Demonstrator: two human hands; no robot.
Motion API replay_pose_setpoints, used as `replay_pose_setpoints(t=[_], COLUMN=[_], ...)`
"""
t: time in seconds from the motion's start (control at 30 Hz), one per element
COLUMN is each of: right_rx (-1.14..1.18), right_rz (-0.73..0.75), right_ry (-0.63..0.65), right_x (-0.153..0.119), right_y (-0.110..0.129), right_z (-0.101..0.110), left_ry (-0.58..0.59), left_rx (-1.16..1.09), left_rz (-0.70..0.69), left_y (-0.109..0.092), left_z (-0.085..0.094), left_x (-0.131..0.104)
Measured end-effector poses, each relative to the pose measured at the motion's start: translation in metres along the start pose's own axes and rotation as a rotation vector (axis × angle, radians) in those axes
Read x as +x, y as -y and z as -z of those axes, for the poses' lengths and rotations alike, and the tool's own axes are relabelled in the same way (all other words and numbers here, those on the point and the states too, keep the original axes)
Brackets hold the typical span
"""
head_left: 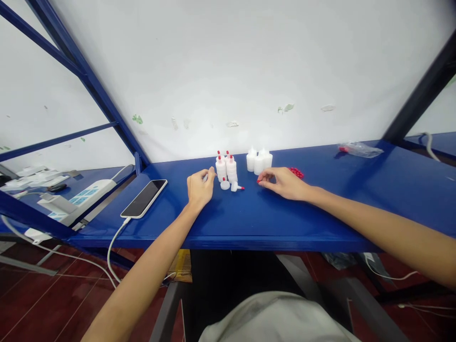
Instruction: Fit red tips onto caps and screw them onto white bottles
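Observation:
My left hand point(200, 187) rests on the blue table, its fingers loosely curled, with nothing visible in them. Just right of it stand several white squeeze bottles point(231, 168) with red tips. In front of these, one white nozzle top point(224, 184) sits upright and another nozzle top point(235, 186) lies on its side, both red-tipped. My right hand point(281, 183) pinches a small red cap point(259, 181) between thumb and fingertips. Behind that hand are several white bottles point(259, 164) with bare white nozzles. A pile of red caps point(296, 173) shows partly beyond my right wrist.
A smartphone point(144, 198) with a white cable lies on the table point(235, 221) at the left. A clear plastic bag point(361, 150) with something red lies at the back right. Blue frame posts point(103, 95) rise at both sides. A power strip point(87, 197) is farther left.

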State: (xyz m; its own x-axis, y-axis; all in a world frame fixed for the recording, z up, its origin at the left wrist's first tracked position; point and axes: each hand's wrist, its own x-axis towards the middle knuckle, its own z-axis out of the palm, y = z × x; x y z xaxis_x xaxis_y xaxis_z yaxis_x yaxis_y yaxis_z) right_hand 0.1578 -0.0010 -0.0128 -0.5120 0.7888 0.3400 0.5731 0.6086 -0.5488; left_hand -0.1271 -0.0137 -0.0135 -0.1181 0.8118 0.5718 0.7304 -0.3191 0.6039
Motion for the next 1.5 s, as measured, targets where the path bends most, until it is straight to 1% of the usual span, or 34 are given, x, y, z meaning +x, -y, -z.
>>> replay_pose_setpoints(t=[0.07,0.1,0.17,0.23,0.3,0.4,0.47,0.53,0.63,0.7,0.77,0.83,0.9,0.97,1.03,1.17,1.37,1.5], right_rx=[-0.003,-0.006,-0.015,-0.017,-0.015,-0.028,-0.041,-0.047,-0.045,-0.036,-0.025,-0.011,-0.003,-0.007,-0.015,-0.025,-0.028,-0.029], right_rz=[0.002,0.001,-0.006,-0.011,-0.007,0.009,0.019,0.025,0.023,0.012,-0.005,-0.016,-0.017,-0.014,-0.014,-0.026,-0.032,-0.021], right_ry=[0.005,0.008,0.019,0.032,0.045,0.048,0.049,0.051,0.036,0.023,0.020,0.028,0.041,0.049,0.050,0.058,0.065,0.058], right_x=[0.000,0.000,0.000,0.000,0.000,0.000,0.000,-0.001,-0.001,0.000,0.000,0.001,0.001,0.001,0.001,0.000,0.000,0.001], right_y=[0.001,0.001,0.002,0.002,0.003,0.004,0.004,0.004,0.003,0.003,0.002,0.001,-0.001,-0.001,-0.001,0.001,0.003,0.002], right_z=[-0.001,-0.001,-0.003,-0.004,-0.005,-0.004,-0.003,-0.002,-0.002,-0.003,-0.004,-0.004,-0.004,-0.004,-0.004,-0.003,-0.002,-0.003], left_ry=[-0.020,-0.013,0.116,0.291,0.419,0.522,0.574,0.598,0.596,0.551,0.447,0.283,0.139,0.084,0.104,0.188,0.249,0.328], left_rx=[0.033,0.052,0.072,0.115,0.175,0.225,0.193,0.121,0.011,-0.051,-0.101,-0.089,-0.041,0.014,0.046,0.093,0.361,0.495], left_rz=[-0.037,-0.075,-0.195,-0.313,-0.375,-0.404,-0.420,-0.435,-0.416,-0.355,-0.262,-0.160,-0.129,-0.129,-0.154,-0.231,-0.304,-0.323], left_y=[0.000,-0.001,-0.005,-0.012,-0.019,-0.030,-0.037,-0.043,-0.047,-0.044,-0.037,-0.027,-0.018,-0.011,-0.007,-0.002,0.001,-0.001], left_z=[0.000,0.000,-0.001,-0.002,-0.004,-0.011,-0.018,-0.024,-0.026,-0.021,-0.010,0.001,0.009,0.012,0.012,0.009,0.009,0.008], left_x=[-0.002,-0.004,-0.008,-0.012,-0.015,-0.017,-0.018,-0.018,-0.019,-0.016,-0.010,-0.002,0.005,0.008,0.007,0.001,-0.004,-0.008])
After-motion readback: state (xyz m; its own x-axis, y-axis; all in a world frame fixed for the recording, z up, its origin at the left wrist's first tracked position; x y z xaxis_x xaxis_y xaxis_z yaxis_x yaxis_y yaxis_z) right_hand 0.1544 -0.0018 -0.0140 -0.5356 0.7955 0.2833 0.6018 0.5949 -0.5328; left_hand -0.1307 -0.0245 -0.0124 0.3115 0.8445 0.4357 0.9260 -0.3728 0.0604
